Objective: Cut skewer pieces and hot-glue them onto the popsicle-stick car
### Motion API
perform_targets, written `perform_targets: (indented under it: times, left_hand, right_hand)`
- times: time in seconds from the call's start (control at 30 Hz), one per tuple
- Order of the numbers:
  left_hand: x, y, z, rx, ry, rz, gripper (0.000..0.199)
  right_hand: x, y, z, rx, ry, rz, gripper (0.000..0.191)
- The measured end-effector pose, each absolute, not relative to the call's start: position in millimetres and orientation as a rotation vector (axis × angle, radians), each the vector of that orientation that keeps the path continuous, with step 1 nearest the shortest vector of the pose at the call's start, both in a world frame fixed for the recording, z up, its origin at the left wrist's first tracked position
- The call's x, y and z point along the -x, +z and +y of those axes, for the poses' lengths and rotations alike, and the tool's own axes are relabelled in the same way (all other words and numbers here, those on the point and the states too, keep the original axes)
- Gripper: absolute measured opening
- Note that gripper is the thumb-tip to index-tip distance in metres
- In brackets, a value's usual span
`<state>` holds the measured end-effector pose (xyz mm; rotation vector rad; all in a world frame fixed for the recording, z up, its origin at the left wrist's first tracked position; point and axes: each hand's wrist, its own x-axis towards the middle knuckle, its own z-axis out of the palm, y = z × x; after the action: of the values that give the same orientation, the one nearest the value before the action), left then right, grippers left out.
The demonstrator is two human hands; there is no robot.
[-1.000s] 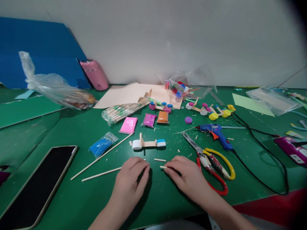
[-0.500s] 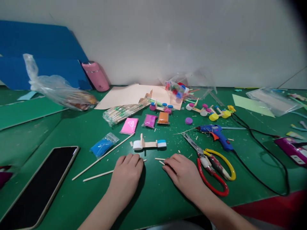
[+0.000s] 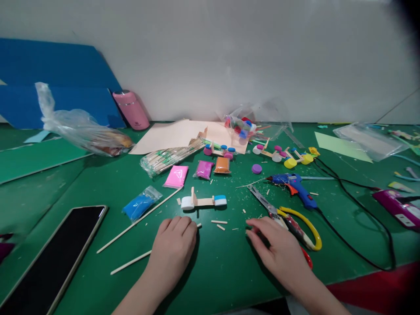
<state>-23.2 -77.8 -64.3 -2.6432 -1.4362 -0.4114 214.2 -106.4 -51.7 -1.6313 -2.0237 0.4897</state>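
My left hand is closed over a thin wooden stick; one end pokes out beyond my fingertips, the other extends to the lower left. To the right, my right hand has thumb and fingers apart and nothing visible in it, beside the scissors and partly covering their handles. Two short stick pieces lie between my hands. Just beyond them sits a small car-like model made of a craft stick with white and blue caps. Another long wooden stick rests left of it.
Clay packets, blue, pink, purple and orange, lie beyond. A blue glue gun with a black cable is at right. A phone lies left. Bagged sticks and a pink bottle stand farther back.
My right hand has let go of the short stick pieces and moved right toward the scissors. The stick in my left hand has tilted, its lower end nearer me.
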Motion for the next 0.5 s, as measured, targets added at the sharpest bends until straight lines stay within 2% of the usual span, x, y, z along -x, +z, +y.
perform_targets:
  times: [0.2, 0.33, 0.5]
  left_hand:
    - [14.9, -46.6, -86.8, 2.878, -0.846, -1.829, 0.011]
    - [8.2, -28.4, -90.7, 2.854, -1.066, -2.278, 0.012]
    - [4.7, -15.1, -90.5, 2.728, -1.361, -2.621, 0.013]
  right_hand:
    - [-269.6, -63.4, -125.2, 1.863, 0.227, -1.799, 0.026]
    - [-290.6, -69.5, -133.3, 1.951, 0.252, -1.848, 0.035]
    - [-300.2, -68.9, -126.6, 2.078, 0.333, -1.899, 0.033]
